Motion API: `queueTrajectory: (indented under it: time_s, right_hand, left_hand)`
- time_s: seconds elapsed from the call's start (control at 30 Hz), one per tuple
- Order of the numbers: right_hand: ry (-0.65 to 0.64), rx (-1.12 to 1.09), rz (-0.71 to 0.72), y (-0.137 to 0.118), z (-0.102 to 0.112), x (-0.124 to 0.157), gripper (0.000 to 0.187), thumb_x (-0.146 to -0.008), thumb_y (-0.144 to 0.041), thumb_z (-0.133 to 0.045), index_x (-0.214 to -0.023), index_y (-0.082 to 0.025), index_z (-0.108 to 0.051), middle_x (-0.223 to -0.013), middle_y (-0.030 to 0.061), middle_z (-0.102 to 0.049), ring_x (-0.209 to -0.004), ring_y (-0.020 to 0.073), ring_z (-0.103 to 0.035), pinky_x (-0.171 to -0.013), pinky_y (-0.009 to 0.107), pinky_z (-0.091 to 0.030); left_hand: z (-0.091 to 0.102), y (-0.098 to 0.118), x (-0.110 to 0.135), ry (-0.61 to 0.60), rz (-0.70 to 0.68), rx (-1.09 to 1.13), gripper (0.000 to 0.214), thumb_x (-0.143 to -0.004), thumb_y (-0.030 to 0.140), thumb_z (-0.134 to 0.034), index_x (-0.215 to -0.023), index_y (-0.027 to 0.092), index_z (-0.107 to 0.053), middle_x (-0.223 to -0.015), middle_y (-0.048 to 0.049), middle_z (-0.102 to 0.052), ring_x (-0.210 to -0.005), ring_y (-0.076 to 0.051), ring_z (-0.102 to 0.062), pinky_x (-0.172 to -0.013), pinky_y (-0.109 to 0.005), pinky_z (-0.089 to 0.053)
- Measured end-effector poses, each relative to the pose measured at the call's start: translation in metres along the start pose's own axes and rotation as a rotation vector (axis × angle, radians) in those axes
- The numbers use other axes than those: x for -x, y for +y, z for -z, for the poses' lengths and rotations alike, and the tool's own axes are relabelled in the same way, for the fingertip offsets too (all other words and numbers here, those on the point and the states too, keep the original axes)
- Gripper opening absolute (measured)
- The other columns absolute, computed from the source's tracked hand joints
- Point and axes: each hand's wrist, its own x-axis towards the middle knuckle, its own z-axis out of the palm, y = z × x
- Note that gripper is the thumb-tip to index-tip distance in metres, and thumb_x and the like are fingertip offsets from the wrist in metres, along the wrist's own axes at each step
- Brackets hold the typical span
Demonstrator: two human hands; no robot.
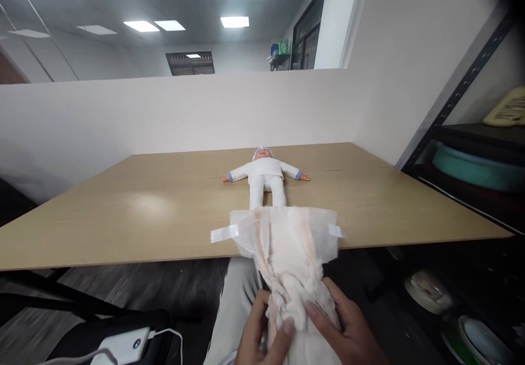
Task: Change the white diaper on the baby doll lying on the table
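Observation:
A white diaper [287, 245] with side tabs is held up in front of me, its upper end over the near edge of the wooden table [143, 212]. My left hand [262, 332] grips its bunched lower part from the left, thumb pressed on the fabric. My right hand [348, 327] clasps the same lower part from the right. A baby doll [266, 175] in white clothes lies on its back on the table beyond the diaper, arms spread, feet toward me.
A white partition wall stands behind the table. A dark metal shelf [471, 81] at the right holds a teal basin [476, 168] and bowls lower down. A white power bank [123, 346] with a cable lies on a dark chair at lower left.

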Motion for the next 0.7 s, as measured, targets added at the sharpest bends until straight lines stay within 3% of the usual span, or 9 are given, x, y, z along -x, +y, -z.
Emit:
queueTrajectory:
  time_s: [0.13,0.3,0.37,0.43,0.5,0.57,0.7]
  right_hand:
    - [-0.173,0.034,0.080,-0.001,-0.017,-0.022,0.062,-0.080,-0.071,-0.071,-0.113,-0.019,-0.075,-0.108,0.0095,-0.079,-0.106,0.0324,-0.071,-0.088,0.036,-0.060]
    - [-0.322,0.083,0.187,0.004,-0.018,-0.029,0.042,-0.094,-0.060,-0.061,-0.101,-0.019,-0.069,-0.089,0.0042,-0.076,-0.084,0.0228,-0.071,-0.074,0.028,-0.056]
    - [-0.272,0.138,0.223,0.010,-0.016,-0.029,0.038,-0.097,-0.057,-0.058,-0.105,-0.020,-0.066,-0.089,0.0031,-0.074,-0.075,0.0191,-0.068,-0.071,0.028,-0.056]
    - [-0.126,0.209,0.287,0.013,-0.015,-0.031,0.036,-0.097,-0.054,-0.059,-0.113,-0.021,-0.064,-0.095,0.0042,-0.073,-0.071,0.0179,-0.067,-0.070,0.031,-0.057]
    - [0.044,0.281,0.406,0.010,-0.015,-0.036,0.039,-0.096,-0.051,-0.063,-0.122,-0.022,-0.061,-0.106,0.0077,-0.072,-0.081,0.0214,-0.069,-0.077,0.036,-0.060]
    - [0.120,0.350,0.566,-0.001,-0.019,-0.043,0.041,-0.098,-0.045,-0.063,-0.132,-0.024,-0.058,-0.121,0.0113,-0.069,-0.106,0.0272,-0.068,-0.092,0.045,-0.059]
    - [-0.017,0.478,0.769,-0.034,-0.036,-0.063,0.045,-0.102,-0.031,-0.055,-0.146,-0.026,-0.052,-0.149,0.0110,-0.057,-0.142,0.0296,-0.049,-0.118,0.053,-0.045]
  left_hand:
    - [0.006,-0.009,-0.017,0.136,0.063,0.248,0.055,-0.078,0.063,-0.081,-0.110,0.021,-0.070,-0.112,-0.0096,-0.074,-0.111,-0.029,-0.066,-0.100,-0.034,-0.050]
    - [0.009,-0.036,-0.027,0.119,0.114,0.354,0.043,-0.079,0.056,-0.083,-0.096,0.020,-0.068,-0.094,-0.0059,-0.073,-0.094,-0.025,-0.067,-0.089,-0.032,-0.050]
    - [0.007,-0.046,-0.027,0.127,0.123,0.377,0.044,-0.077,0.056,-0.085,-0.094,0.019,-0.068,-0.089,-0.0050,-0.072,-0.091,-0.024,-0.066,-0.085,-0.031,-0.050]
    - [0.005,-0.053,-0.026,0.141,0.134,0.402,0.047,-0.074,0.058,-0.086,-0.094,0.019,-0.068,-0.088,-0.0054,-0.071,-0.091,-0.025,-0.066,-0.084,-0.031,-0.049]
    - [0.003,-0.059,-0.026,0.143,0.143,0.419,0.049,-0.073,0.060,-0.086,-0.095,0.019,-0.068,-0.091,-0.0060,-0.072,-0.093,-0.026,-0.066,-0.085,-0.031,-0.049]
    - [0.003,-0.064,-0.026,0.131,0.142,0.412,0.051,-0.073,0.061,-0.086,-0.094,0.019,-0.067,-0.089,-0.0049,-0.071,-0.090,-0.025,-0.065,-0.084,-0.031,-0.048]
    - [0.006,-0.077,-0.025,0.086,0.108,0.356,0.051,-0.074,0.063,-0.085,-0.087,0.020,-0.061,-0.078,-0.0005,-0.064,-0.075,-0.018,-0.057,-0.074,-0.027,-0.043]
